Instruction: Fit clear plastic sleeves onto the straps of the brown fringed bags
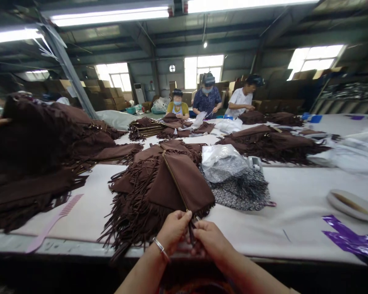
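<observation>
- Pinching one end of the brass-coloured zipper, the left hand has its thumb and fingers closed at the near edge of a brown fringed bag; a silver bracelet circles that wrist.
- The right hand is closed at the same corner, its fingertips near the left hand's; it seems to grip a dark strap, though the overlapping fingers partly hide it.
- The bag lies at the front middle of the table, on other fringed brown pieces, with strands spilling over the front edge.
- Just right of it sits speckled black-and-white fabric with a clear plastic bag on top.
- Farther right are a tape roll and purple plastic.
- On the left, a pink comb reaches the table's front edge.
- Across the table, three people work among brown heaps.
</observation>
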A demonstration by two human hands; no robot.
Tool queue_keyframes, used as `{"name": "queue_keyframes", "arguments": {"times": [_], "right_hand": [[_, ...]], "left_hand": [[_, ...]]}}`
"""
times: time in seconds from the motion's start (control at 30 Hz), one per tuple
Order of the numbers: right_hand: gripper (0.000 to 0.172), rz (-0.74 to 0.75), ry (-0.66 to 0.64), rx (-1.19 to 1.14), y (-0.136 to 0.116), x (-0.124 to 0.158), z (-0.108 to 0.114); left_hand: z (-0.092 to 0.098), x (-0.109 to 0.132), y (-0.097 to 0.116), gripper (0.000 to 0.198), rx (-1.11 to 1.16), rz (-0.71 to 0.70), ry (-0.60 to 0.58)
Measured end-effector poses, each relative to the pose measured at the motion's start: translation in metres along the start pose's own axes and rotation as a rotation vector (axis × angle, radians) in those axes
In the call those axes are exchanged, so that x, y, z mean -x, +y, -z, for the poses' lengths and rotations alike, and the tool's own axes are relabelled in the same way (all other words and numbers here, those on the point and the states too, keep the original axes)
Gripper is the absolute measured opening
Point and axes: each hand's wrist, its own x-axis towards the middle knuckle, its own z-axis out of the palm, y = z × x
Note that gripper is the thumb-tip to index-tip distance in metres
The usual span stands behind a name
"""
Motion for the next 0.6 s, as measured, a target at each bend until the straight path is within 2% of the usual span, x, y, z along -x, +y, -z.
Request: {"name": "queue_keyframes", "arguments": {"times": [0.13, 0.2, 0.3, 0.47, 0.6], "right_hand": [[0.038, -0.003, -0.074, -0.161, 0.010, 0.002, 0.003], [0.042, -0.008, -0.080, -0.235, 0.014, 0.003, 0.004], [0.042, 0.001, -0.047, -0.213, 0.017, 0.004, 0.007], [0.040, 0.078, 0.086, 0.020, 0.016, 0.005, 0.013], [0.049, 0.080, 0.013, 0.044, 0.016, 0.008, 0.013]], "left_hand": [[0.000, 0.002, -0.005, 0.050, 0.131, 0.123, -0.143], [0.000, 0.002, -0.007, 0.048, 0.253, 0.153, -0.185], [-0.001, 0.001, -0.008, 0.043, 0.397, 0.167, -0.176], [-0.002, 0.000, -0.006, 0.041, 0.484, 0.184, -0.209], [-0.006, 0.000, -0.010, 0.044, 0.446, 0.132, -0.131]]}}
